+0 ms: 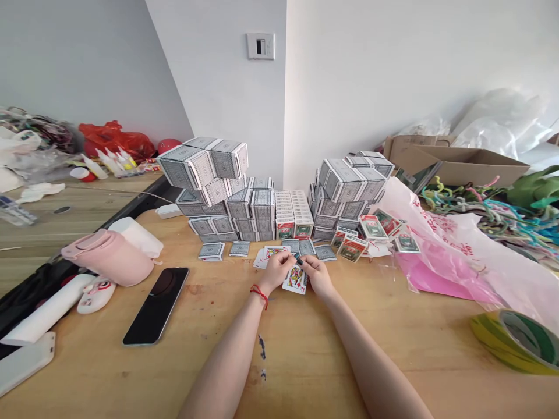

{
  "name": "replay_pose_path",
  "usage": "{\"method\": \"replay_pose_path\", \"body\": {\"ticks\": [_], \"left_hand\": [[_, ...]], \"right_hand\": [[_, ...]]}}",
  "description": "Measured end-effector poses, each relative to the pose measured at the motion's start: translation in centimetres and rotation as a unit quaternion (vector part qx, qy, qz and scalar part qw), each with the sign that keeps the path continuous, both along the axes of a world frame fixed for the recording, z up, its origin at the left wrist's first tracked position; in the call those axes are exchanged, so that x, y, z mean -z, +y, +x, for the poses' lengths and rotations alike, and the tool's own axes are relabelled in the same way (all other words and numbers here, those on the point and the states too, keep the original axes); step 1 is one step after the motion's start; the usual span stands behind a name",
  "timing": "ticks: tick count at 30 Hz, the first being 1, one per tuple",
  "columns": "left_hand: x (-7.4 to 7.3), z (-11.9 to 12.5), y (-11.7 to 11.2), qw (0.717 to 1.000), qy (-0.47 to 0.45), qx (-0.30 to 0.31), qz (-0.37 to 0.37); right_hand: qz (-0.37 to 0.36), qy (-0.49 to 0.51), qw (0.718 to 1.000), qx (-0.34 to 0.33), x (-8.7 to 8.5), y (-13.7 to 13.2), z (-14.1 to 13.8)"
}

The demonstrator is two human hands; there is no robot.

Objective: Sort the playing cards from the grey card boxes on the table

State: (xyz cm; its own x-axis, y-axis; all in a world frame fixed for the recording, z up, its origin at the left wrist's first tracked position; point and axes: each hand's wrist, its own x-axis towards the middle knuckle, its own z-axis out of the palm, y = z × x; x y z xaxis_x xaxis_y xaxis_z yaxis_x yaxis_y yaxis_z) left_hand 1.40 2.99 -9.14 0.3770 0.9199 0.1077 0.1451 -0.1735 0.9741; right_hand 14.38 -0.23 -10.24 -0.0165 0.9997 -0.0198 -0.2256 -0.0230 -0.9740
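My left hand [279, 272], with a red string bracelet at the wrist, meets my right hand [317, 276] above the middle of the table. Fingers of both hands are closed in a pinch at the top end of a face-up playing card [295, 281], a red-suited court card. Whether more cards lie beneath it is hidden. Just behind my left hand, other face-up playing cards [260, 258] rest on the wood. Small face-down card stacks [307, 246] with grey backs lie beyond my fingertips.
Tall piles of grey-backed decks [257, 203] rise behind, with another pile [345, 186] at right. Boxed decks [293, 212] stand between them; loose boxes [353, 248] lie nearby. A phone [156, 305] and pink tumbler [109, 256] are left; plastic bags [454, 256] and tape [515, 340] right.
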Motion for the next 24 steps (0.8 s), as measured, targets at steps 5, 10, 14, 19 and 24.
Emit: {"method": "replay_pose_path", "body": {"ticks": [5, 10, 14, 19, 24], "left_hand": [[0.0, -0.1, 0.1, 1.0, -0.013, 0.016, -0.018], [-0.1, -0.3, 0.3, 0.999, -0.017, 0.022, -0.017], [-0.1, -0.3, 0.2, 0.999, -0.021, -0.005, -0.023], [-0.4, -0.2, -0.1, 0.995, -0.063, 0.005, -0.08], [0.0, 0.3, -0.1, 0.992, -0.1, -0.037, -0.064]], "right_hand": [[-0.032, 0.034, 0.999, 0.005, 0.3, 0.0, 0.4], [-0.025, 0.021, 0.999, -0.005, 0.2, 0.2, 0.5], [-0.013, -0.005, 1.0, 0.01, 0.5, 0.3, 0.2], [0.011, -0.037, 0.995, 0.089, 1.1, 0.6, 0.5], [0.031, 0.001, 0.995, 0.093, 1.1, 0.8, 0.7]]}}
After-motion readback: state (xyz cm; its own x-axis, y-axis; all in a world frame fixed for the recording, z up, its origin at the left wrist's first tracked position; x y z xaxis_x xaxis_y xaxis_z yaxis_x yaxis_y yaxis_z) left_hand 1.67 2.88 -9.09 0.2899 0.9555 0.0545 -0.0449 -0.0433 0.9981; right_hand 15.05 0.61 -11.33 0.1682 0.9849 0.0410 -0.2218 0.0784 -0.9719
